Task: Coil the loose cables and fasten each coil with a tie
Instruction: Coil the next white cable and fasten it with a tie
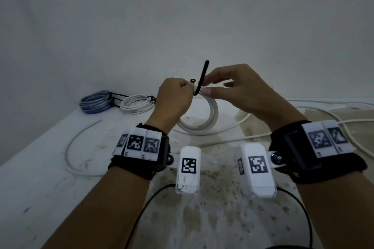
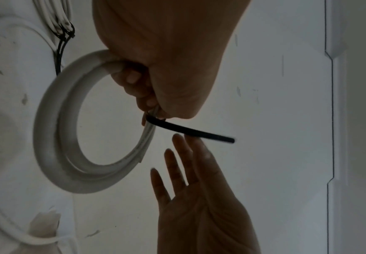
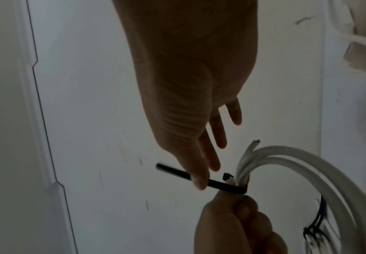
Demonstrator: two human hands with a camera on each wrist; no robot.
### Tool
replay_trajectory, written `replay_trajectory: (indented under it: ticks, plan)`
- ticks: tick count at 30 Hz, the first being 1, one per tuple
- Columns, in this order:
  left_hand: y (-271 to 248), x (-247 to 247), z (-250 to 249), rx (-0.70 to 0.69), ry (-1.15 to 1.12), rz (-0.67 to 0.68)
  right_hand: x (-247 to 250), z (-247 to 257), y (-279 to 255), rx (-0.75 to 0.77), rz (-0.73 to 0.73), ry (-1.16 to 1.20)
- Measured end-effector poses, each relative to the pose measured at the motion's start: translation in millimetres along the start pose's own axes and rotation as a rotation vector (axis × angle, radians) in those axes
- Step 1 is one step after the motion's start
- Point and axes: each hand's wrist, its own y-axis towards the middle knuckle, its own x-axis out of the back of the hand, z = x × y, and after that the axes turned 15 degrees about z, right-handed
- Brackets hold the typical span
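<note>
Nearest you, your two wrists carry black straps with white marker blocks, and a thin black cord [image 1: 141, 208] loops over the stained white table [image 1: 40, 188] beneath them. Just beyond, your left hand [image 1: 175, 97] is closed in a fist round the top of the white cable coil [image 1: 204, 121], holding it up off the table with the coil hanging toward 6 o'clock. A black cable tie [image 1: 202, 76] is wrapped once round the bundle right beside that fist, its free tail sticking up toward 12 o'clock. Your right hand [image 1: 234, 91] meets the tie from 3 o'clock: the forefinger and thumb pinch the tail near the bundle, the other fingers held straight and spread. Loose white cable [image 1: 323, 125] trails off toward 3 o'clock, and another loose length [image 1: 70, 147] curves at 9 o'clock. Farther back at 10 o'clock lie a blue coil [image 1: 95, 102] and a white coil [image 1: 136, 103], side by side, each already tied in black.
</note>
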Motion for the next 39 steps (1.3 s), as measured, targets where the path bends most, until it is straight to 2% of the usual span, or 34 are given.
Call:
replay_trajectory:
  ticks: [2, 4, 8, 10, 13, 15, 24, 33, 39]
  plan:
    - [-2, -1, -1, -0.017, 0.014, 0.01, -5, 6, 1, 0.06, -0.009, 0.048]
    - [-3, -5, -3, -0.04, 0.03, 0.028, -10, 7, 5, 0.071, -0.112, 0.094]
    - [-3, -12, -5, -0.074, 0.016, 0.055, -12, 6, 9, -0.042, -0.322, 0.244]
    - [-2, -14, -6, -0.089, 0.01, 0.061, -12, 2, 11, -0.089, -0.362, 0.128]
    - [-2, -16, -7, -0.104, 0.066, 0.042, -13, -3, 13, -0.117, -0.338, -0.153]
    - [-1, -15, -4, -0.096, 0.101, 0.028, -12, -3, 12, -0.158, -0.297, -0.235]
    - [0, -15, -2, -0.082, 0.152, 0.031, -7, 3, 9, -0.225, -0.226, -0.342]
    - [-1, -17, 1, -0.089, 0.205, 0.055, -5, 7, 6, -0.25, -0.153, -0.324]
    - [-4, -20, -1, -0.197, 0.467, 0.032, -1, 8, 5, -0.319, -0.161, -0.351]
